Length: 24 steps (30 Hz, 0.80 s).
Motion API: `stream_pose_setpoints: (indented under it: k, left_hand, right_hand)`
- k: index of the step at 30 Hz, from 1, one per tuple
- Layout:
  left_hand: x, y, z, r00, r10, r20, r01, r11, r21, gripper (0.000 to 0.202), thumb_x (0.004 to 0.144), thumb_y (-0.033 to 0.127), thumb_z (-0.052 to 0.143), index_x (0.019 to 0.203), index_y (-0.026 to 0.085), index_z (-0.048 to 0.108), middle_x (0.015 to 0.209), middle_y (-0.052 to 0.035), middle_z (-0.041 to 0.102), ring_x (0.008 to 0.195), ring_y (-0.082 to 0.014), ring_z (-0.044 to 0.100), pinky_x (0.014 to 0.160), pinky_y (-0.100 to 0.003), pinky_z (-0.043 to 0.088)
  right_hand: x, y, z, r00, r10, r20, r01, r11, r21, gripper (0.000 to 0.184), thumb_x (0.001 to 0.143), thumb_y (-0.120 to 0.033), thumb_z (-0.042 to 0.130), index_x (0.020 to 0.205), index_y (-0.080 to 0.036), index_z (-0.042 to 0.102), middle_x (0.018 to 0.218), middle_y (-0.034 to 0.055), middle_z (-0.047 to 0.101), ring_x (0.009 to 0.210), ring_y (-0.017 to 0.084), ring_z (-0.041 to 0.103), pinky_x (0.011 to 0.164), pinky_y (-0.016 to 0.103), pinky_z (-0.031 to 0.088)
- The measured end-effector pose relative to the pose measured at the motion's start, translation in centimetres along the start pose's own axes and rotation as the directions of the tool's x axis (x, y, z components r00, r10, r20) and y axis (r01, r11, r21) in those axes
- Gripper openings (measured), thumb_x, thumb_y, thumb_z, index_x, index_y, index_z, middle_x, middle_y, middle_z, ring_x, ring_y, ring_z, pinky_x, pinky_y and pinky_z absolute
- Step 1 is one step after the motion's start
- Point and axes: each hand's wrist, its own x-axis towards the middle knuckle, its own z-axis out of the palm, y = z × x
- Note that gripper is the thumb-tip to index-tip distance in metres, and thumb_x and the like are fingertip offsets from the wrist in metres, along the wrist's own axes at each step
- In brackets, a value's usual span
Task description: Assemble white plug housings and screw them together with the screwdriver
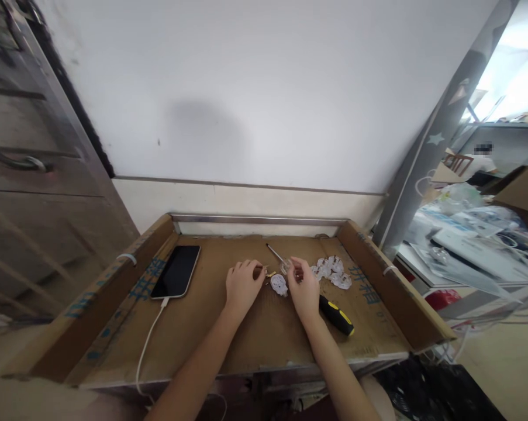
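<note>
My left hand [245, 285] is closed in a pinch beside small brass-coloured metal pieces [271, 274]; what its fingertips hold, if anything, is too small to make out. A round white plastic part [279, 285] with holes lies between my hands. My right hand [304, 287] has its fingers bent together near a clear plastic piece [285, 266], and whatever they grip is hidden. Under that hand runs a screwdriver, its black and yellow handle [337, 316] showing on the right. A thin metal shaft [274, 252] pointing up-left lines up with it.
Several white plastic parts with metal pins [332, 270] lie right of my right hand. A phone [176, 272] with a white cable [148, 342] lies at left. Cardboard walls [390, 286] edge the cardboard work surface [220, 345]. A cluttered table [461, 248] and a seated person [480, 164] are farther right.
</note>
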Motion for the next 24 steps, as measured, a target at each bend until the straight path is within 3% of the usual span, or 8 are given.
stream_pose_setpoints:
  k: [6,12,15,20,24]
  left_hand:
    - [0.0,-0.2,0.0,1.000,-0.012,-0.003,0.012,1.000,0.013,0.012,0.084,0.029,0.053,0.085,0.023,0.064,0.092,-0.0040,0.069,0.090,-0.0244,0.058,0.077,-0.036,0.041]
    - [0.1,-0.4,0.2,1.000,-0.008,-0.005,0.008,1.000,-0.011,0.013,0.084,0.029,0.053,0.087,0.022,0.064,0.094,-0.0039,0.068,0.092,-0.0238,0.058,0.078,-0.035,0.041]
    - [0.0,-0.2,0.1,0.998,0.069,-0.013,-0.070,0.991,-0.117,0.013,0.084,0.029,0.054,0.091,0.023,0.063,0.097,-0.0028,0.067,0.094,-0.0220,0.057,0.081,-0.034,0.041]
    - [-0.4,0.3,0.0,0.943,0.302,0.143,-0.264,0.936,-0.234,0.013,0.084,0.028,0.056,0.092,0.023,0.064,0.096,-0.0015,0.068,0.094,-0.0201,0.057,0.084,-0.033,0.041]
    - [-0.4,0.3,0.1,0.932,0.315,0.181,-0.268,0.932,-0.243,0.012,0.084,0.026,0.057,0.093,0.023,0.065,0.097,-0.0008,0.069,0.096,-0.0208,0.058,0.085,-0.035,0.040]
  right_hand:
    - [-0.8,0.4,-1.1,0.995,-0.090,0.036,0.097,0.955,-0.280,0.022,0.082,-0.024,0.045,0.093,-0.018,0.062,0.075,0.0051,0.064,0.074,0.018,0.056,0.073,0.030,0.037]
    - [-1.6,0.9,-2.0,0.979,-0.163,0.120,0.200,0.864,-0.461,0.022,0.081,-0.018,0.045,0.093,-0.019,0.063,0.073,0.0040,0.064,0.075,0.019,0.054,0.072,0.031,0.029]
    - [-1.7,0.9,-1.8,0.973,-0.186,0.139,0.231,0.832,-0.504,0.021,0.079,-0.017,0.048,0.091,-0.019,0.065,0.072,0.0041,0.064,0.075,0.020,0.053,0.071,0.032,0.028]
    - [-2.0,0.5,-2.2,0.963,-0.228,0.143,0.269,0.794,-0.545,0.014,0.080,-0.020,0.051,0.083,-0.020,0.065,0.077,0.0039,0.064,0.080,0.020,0.053,0.073,0.031,0.029]
    - [-3.3,-0.2,-4.0,0.968,-0.246,0.040,0.222,0.782,-0.582,0.018,0.083,-0.024,0.049,0.093,-0.021,0.064,0.088,0.0050,0.063,0.086,0.019,0.052,0.080,0.032,0.031]
